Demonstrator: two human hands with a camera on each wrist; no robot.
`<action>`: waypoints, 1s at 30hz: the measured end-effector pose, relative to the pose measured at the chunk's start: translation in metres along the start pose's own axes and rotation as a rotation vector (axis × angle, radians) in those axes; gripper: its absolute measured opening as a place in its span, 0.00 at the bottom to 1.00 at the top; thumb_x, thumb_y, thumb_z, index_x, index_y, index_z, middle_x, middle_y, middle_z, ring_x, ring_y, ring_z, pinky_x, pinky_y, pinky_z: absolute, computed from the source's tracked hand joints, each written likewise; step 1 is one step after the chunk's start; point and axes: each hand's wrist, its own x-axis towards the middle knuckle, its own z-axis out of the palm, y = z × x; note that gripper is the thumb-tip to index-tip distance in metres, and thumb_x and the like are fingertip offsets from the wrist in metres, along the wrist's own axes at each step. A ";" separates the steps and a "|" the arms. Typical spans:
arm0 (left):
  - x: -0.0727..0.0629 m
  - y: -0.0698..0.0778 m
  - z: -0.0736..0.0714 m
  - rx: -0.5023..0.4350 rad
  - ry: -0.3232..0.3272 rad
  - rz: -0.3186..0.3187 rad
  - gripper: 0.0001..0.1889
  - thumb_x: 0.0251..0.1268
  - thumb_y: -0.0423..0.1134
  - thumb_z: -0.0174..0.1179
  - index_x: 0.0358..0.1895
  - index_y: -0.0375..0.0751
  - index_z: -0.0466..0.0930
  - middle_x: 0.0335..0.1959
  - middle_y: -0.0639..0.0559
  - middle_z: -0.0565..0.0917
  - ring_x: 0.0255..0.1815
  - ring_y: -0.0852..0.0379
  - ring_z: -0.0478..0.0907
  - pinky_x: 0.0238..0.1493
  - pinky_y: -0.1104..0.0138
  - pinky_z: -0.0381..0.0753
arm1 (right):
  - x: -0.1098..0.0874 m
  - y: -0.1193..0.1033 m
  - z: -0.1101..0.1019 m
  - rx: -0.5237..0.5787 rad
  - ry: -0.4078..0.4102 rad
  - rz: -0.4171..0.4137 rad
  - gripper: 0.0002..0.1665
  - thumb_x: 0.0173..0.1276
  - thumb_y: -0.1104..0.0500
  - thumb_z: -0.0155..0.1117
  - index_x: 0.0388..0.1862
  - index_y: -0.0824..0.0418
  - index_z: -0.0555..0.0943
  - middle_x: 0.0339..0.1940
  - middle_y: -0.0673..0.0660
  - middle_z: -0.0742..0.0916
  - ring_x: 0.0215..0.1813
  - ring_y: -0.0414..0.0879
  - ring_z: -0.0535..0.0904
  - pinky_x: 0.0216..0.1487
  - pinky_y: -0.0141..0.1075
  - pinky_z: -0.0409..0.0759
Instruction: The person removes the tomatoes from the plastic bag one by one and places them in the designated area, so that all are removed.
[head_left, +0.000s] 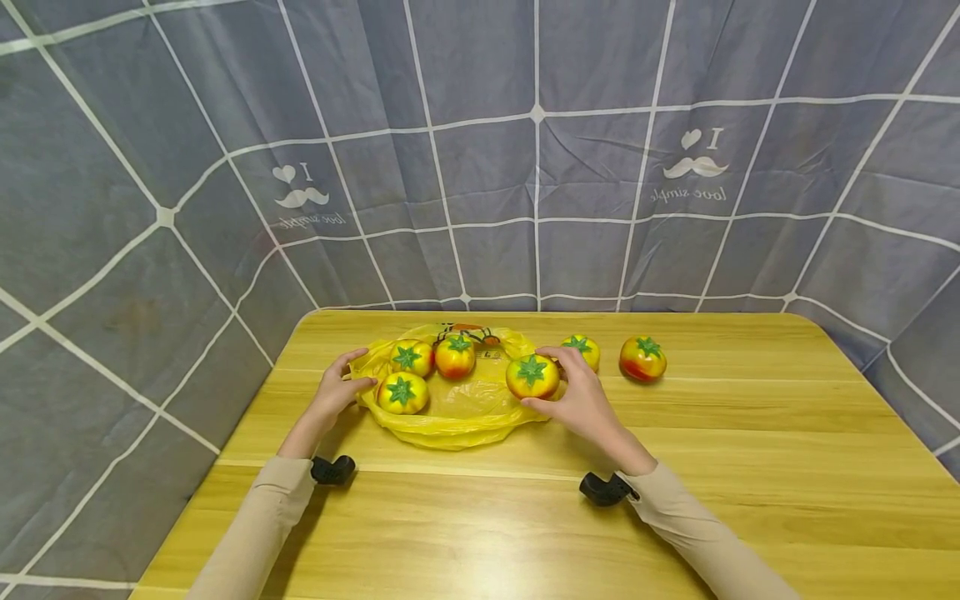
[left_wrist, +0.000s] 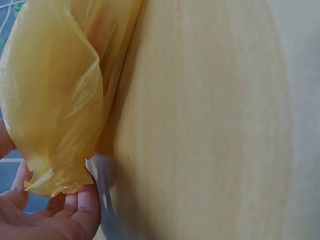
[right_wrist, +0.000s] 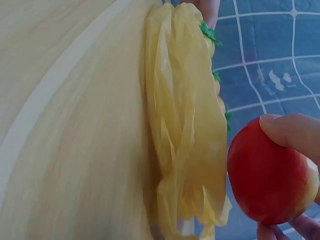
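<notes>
A yellow plastic bag (head_left: 442, 433) lies spread on the table with its mouth facing up. Three yellow-red tomatoes with green star-shaped tops sit in its left part: a rear one (head_left: 412, 357), a front one (head_left: 402, 393) and one nearer the middle (head_left: 454, 357). My left hand (head_left: 341, 387) holds the bag's left edge, thumb over the rim and fingers behind; in the left wrist view, gathered plastic (left_wrist: 65, 180) lies against the fingers. Over the bag's right side, my right hand (head_left: 581, 396) grips another tomato (head_left: 532, 377), whose red underside shows in the right wrist view.
Two more tomatoes are on the table to the right of the bag, one (head_left: 582, 352) partly behind my right hand and one (head_left: 642, 359) farther right. A grey curtain (head_left: 487, 183) with white lines hangs behind the wooden table (head_left: 465, 525).
</notes>
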 end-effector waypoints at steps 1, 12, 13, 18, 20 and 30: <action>0.000 0.000 0.000 -0.001 0.001 0.002 0.34 0.65 0.30 0.55 0.74 0.36 0.54 0.68 0.28 0.58 0.62 0.39 0.65 0.39 0.77 0.74 | -0.001 0.001 -0.002 0.000 0.002 0.000 0.42 0.45 0.56 0.81 0.60 0.59 0.73 0.56 0.60 0.76 0.56 0.54 0.76 0.55 0.46 0.79; -0.001 0.000 0.000 0.011 0.005 0.006 0.34 0.66 0.30 0.55 0.74 0.35 0.54 0.66 0.29 0.61 0.64 0.38 0.65 0.42 0.75 0.75 | -0.006 0.011 -0.028 -0.066 0.088 -0.044 0.42 0.43 0.57 0.82 0.58 0.60 0.75 0.56 0.60 0.77 0.55 0.50 0.74 0.50 0.43 0.78; -0.001 0.000 0.000 0.010 0.006 0.004 0.33 0.66 0.30 0.55 0.74 0.36 0.54 0.66 0.29 0.61 0.64 0.38 0.65 0.42 0.75 0.75 | -0.006 0.013 -0.031 -0.076 0.096 -0.044 0.42 0.43 0.57 0.82 0.59 0.60 0.75 0.56 0.60 0.78 0.55 0.50 0.74 0.50 0.43 0.78; -0.001 0.000 0.000 0.015 0.000 0.001 0.34 0.65 0.30 0.55 0.74 0.36 0.54 0.67 0.28 0.59 0.64 0.37 0.64 0.42 0.74 0.75 | -0.010 0.018 -0.045 -0.098 0.113 -0.035 0.43 0.42 0.58 0.82 0.60 0.62 0.74 0.57 0.62 0.77 0.55 0.52 0.74 0.49 0.47 0.79; -0.001 0.000 0.000 0.014 -0.001 -0.001 0.34 0.65 0.29 0.55 0.74 0.36 0.54 0.67 0.28 0.59 0.64 0.38 0.63 0.41 0.75 0.74 | -0.012 0.022 -0.051 -0.100 0.115 -0.025 0.44 0.43 0.58 0.82 0.60 0.62 0.74 0.57 0.63 0.77 0.55 0.53 0.73 0.50 0.48 0.79; 0.000 -0.001 0.000 0.020 -0.001 -0.008 0.33 0.66 0.29 0.54 0.74 0.36 0.54 0.67 0.28 0.58 0.64 0.37 0.63 0.41 0.75 0.74 | -0.022 0.039 -0.076 -0.144 0.182 -0.041 0.42 0.44 0.59 0.82 0.59 0.63 0.74 0.53 0.64 0.77 0.52 0.54 0.74 0.46 0.19 0.69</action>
